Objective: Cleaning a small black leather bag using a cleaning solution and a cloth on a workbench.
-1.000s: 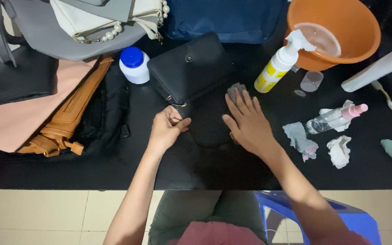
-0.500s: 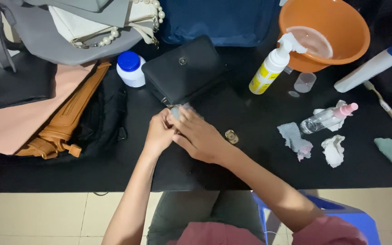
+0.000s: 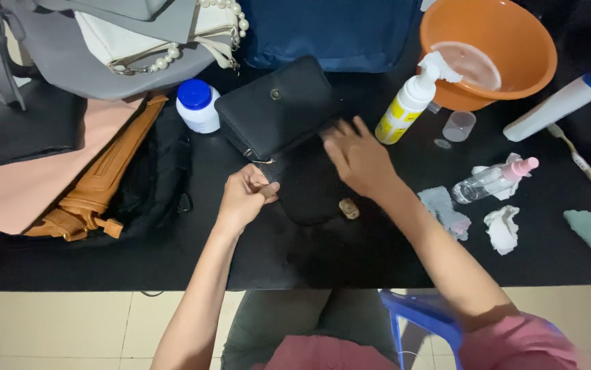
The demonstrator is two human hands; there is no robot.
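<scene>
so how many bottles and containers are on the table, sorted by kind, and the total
Spray bottles: 2, the white and yellow one and the clear one with a pink top
White jar with blue lid: 1
White tube with blue cap: 1
Orange basin: 1
Small clear cup: 1
Total: 6

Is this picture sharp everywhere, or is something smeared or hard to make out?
Head view: mostly sharp under even light; the right hand is slightly motion-blurred, the pink sleeve at the bottom edge is soft, and the black purse blends into the black table, hiding its edges.
</scene>
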